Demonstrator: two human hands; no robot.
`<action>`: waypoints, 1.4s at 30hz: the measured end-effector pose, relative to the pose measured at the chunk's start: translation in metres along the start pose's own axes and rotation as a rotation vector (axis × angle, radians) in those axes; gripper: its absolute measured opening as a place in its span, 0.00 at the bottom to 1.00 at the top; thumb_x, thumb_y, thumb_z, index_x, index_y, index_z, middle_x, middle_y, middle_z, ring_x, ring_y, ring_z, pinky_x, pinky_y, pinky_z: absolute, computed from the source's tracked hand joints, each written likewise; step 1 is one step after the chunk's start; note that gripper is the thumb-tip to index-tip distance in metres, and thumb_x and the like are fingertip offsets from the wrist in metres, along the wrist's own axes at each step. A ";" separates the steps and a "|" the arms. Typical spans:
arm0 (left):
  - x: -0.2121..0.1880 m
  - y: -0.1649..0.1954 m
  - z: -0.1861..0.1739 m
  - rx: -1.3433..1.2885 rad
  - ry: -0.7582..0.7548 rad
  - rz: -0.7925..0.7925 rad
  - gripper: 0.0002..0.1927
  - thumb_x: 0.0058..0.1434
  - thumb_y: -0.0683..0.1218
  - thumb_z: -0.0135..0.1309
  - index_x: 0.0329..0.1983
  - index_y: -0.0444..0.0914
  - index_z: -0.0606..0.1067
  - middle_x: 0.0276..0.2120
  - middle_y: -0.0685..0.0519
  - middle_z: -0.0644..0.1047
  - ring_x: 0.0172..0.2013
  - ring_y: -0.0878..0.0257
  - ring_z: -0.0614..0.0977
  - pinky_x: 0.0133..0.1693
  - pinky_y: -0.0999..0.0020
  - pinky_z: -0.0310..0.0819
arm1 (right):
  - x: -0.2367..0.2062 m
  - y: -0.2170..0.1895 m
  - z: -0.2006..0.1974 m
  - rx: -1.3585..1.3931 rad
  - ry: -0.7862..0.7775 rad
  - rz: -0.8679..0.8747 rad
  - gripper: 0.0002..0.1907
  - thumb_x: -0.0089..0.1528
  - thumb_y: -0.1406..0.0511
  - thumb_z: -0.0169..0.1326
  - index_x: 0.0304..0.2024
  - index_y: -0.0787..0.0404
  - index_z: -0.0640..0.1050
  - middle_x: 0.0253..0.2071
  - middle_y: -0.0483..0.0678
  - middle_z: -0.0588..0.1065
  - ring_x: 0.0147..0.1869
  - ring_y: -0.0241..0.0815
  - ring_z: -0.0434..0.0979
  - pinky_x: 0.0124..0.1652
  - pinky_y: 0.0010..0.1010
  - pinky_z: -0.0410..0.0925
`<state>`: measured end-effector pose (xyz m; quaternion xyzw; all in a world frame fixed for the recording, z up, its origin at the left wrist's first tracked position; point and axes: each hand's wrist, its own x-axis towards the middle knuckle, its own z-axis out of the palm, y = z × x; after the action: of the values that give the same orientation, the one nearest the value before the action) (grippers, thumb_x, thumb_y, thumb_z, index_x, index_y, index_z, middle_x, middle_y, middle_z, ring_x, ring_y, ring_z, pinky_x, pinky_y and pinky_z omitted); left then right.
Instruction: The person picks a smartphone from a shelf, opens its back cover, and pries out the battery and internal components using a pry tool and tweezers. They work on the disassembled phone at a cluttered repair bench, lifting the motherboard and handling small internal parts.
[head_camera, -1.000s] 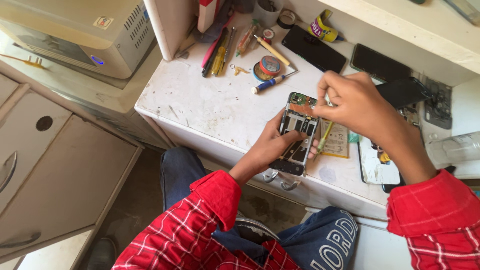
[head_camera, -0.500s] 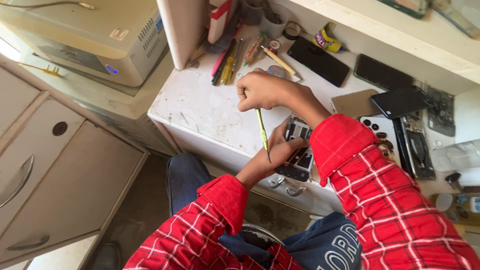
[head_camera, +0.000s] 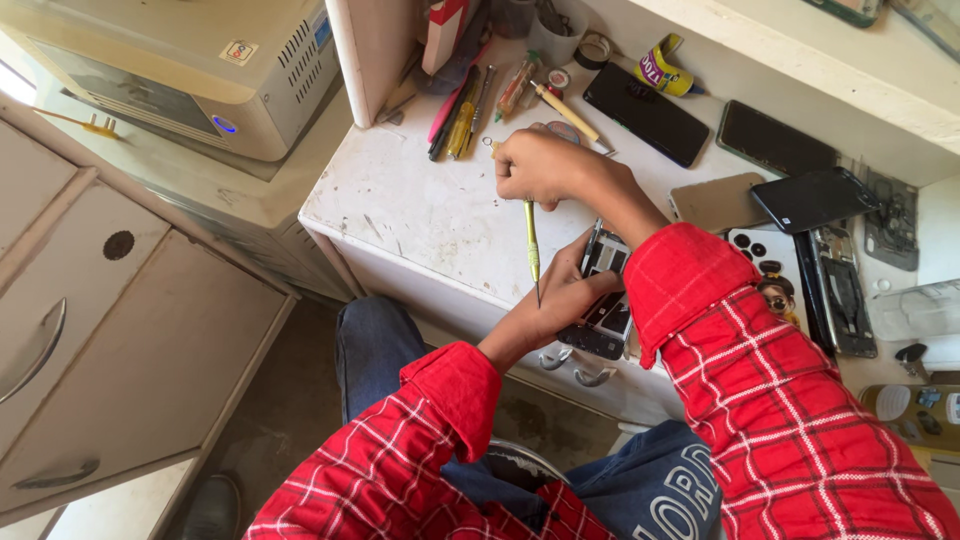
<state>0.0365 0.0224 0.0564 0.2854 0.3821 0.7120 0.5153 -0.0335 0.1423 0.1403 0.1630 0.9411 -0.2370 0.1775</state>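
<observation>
Since 0.5 s ago the right hand (head_camera: 540, 165) has reached a bit further back over the bench (head_camera: 420, 215), toward the tool pile, w/ the yellow-green screwdriver (head_camera: 533, 240) hanging down from the fist as before; left hand (head_camera: 565, 295) hasn't shifted.

Head view: right hand is fisted, fingers closed on the screwdriver handle top; shaft points down toward the person, dark tip ending just over the left thumb. Can't tell if the tip touches skin. Left hand's fingers are clamped round an opened phone (head_camera: 607, 300), held at the bench's front edge; its lower end overhangs the edge. Phone's right side is hidden behind the red checked sleeve (head_camera: 770, 400), and its insides are too small to read in detail.

Just beyond the right hand: a round coloured tape roll (head_camera: 562, 131), mostly covered by knuckles, and a heap of hand tools (head_camera: 462, 110) (screwdrivers, tweezers), individual kinds hard to split. Further right lie a dark phone (head_camera: 646, 113) face down, a 2nd dark phone (head_camera: 776, 139), a tan back cover (head_camera: 718, 200), another black phone (head_camera: 815, 197). Beige machine (head_camera: 190, 70) at left is cut off by the frame top. Cabinet door (head_camera: 120, 360) below left.
</observation>
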 end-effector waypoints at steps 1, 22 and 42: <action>-0.001 0.000 0.000 0.028 0.006 0.002 0.23 0.59 0.39 0.54 0.59 0.35 0.70 0.30 0.55 0.77 0.24 0.73 0.74 0.24 0.77 0.68 | 0.000 -0.001 0.000 -0.001 -0.002 0.002 0.10 0.55 0.65 0.53 0.33 0.66 0.79 0.21 0.53 0.76 0.20 0.42 0.78 0.23 0.36 0.70; -0.006 0.018 0.008 -0.243 -0.132 -0.061 0.25 0.64 0.30 0.44 0.65 0.29 0.61 0.37 0.40 0.79 0.35 0.54 0.84 0.40 0.61 0.84 | -0.154 0.031 -0.076 -0.090 0.319 0.044 0.08 0.61 0.60 0.61 0.39 0.56 0.84 0.21 0.45 0.78 0.23 0.35 0.74 0.26 0.31 0.66; -0.006 0.013 0.007 -0.042 -0.131 0.056 0.22 0.63 0.31 0.44 0.62 0.29 0.62 0.36 0.43 0.79 0.35 0.58 0.84 0.42 0.64 0.83 | -0.134 0.038 -0.019 -0.063 0.467 -0.011 0.06 0.58 0.68 0.59 0.32 0.66 0.78 0.18 0.54 0.75 0.18 0.45 0.74 0.26 0.36 0.66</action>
<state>0.0368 0.0161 0.0713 0.3309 0.3246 0.7138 0.5250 0.0954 0.1541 0.1964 0.2028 0.9644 -0.1645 -0.0412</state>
